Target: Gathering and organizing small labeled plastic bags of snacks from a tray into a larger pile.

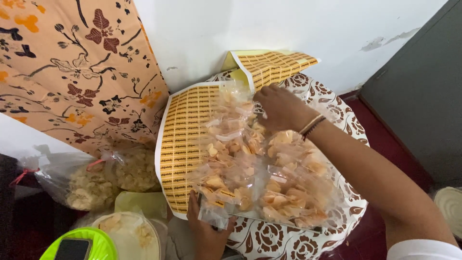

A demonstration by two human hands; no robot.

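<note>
While the two rows of small clear snack bags (260, 168) lie on a brown and white flowered tray (284, 238), the right hand (281, 108) reaches far over them with the arm stretched out. Its fingers curl down onto the bags at the far end. The left hand (208, 231) pinches the near bag from below, thumb on top. The rows run long, from the person toward the white wall (269, 29). Yellow sticker sheets (185, 139) lie under them. Bigger bags of crackers (110, 175) sit to the left, near a green lid (84, 243).
</note>
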